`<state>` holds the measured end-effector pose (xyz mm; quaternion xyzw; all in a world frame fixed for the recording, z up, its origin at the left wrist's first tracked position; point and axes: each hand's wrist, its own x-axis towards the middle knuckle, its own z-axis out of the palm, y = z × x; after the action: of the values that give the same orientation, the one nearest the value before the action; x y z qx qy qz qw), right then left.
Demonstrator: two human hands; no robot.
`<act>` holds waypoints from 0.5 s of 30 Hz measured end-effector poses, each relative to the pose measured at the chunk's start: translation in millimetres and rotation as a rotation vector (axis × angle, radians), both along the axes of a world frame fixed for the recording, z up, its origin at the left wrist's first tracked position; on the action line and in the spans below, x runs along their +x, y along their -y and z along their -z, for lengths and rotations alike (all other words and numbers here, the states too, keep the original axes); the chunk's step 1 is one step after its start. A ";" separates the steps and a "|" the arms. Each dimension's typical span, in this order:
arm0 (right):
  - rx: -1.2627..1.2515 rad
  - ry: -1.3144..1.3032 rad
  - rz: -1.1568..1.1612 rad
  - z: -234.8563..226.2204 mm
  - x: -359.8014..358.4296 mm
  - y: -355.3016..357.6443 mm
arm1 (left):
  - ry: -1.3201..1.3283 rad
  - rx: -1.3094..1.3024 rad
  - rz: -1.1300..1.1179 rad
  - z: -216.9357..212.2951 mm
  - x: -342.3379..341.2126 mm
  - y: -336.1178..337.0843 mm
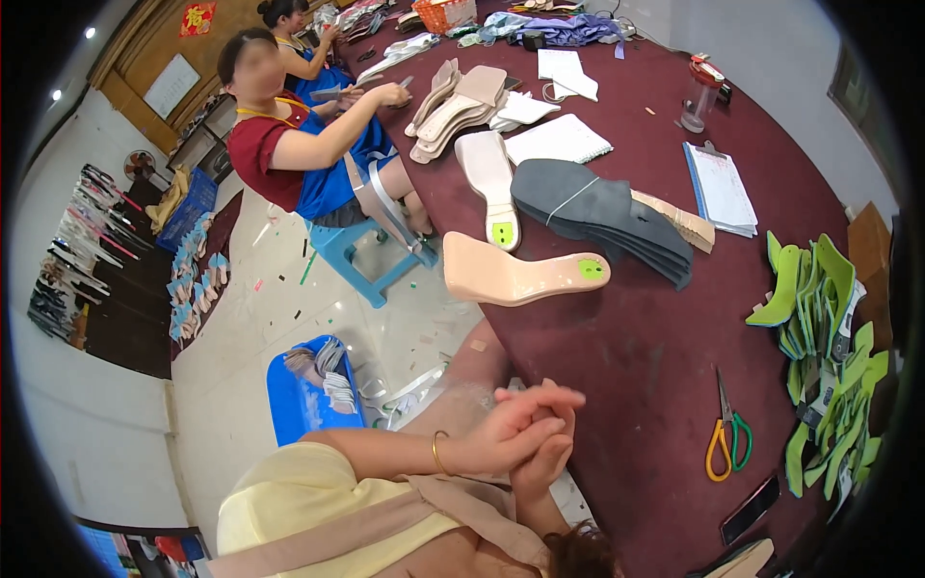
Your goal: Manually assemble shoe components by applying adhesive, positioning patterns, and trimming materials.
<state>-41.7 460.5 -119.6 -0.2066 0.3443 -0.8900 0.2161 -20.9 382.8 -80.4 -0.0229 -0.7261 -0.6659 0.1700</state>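
A: Containers first?
B: Blue tub (289,409), on the floor (231,405), left of the dark grey bundle (583,207) and on its near side; grey and pale flat pieces (332,361) stacked inside. Orange basket (448,14), far beyond the bundle, leftward; contents too small to tell. Clear jar (695,104), red on top, beyond the bundle to its right; contents unclear.
A: Nearest thing to the hands?
B: Beige sole (515,275), table (617,385) edge, just left of the bundle, near side. Smooth, glossy; broad end left, bent midway, rounded narrow end with bright green patch (590,271), dark marks on it.
A: Grip?
B: Left hand (506,435) and right hand (542,467) clasped, pressed together, near side of the bundle, apart from the sole. Cannot tell how far each closes, or whether anything sits between.
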 end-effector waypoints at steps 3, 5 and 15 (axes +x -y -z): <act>0.299 -0.242 0.200 -3.1 6.7 -1.7 | 0.012 0.268 -0.001 -7.3 -12.0 0.7; 0.406 -0.438 0.276 -5.8 12.4 -3.4 | 0.081 0.395 -0.031 -14.9 -17.2 2.5; 0.369 -0.376 0.478 -44.9 -33.2 -36.7 | -0.082 -0.126 0.114 -15.1 -14.7 -42.8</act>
<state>-74.8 497.2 -74.7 -0.2381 0.5714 -0.7847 -0.0318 -35.6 425.6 -65.3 -0.1021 -0.7566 -0.6257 0.1599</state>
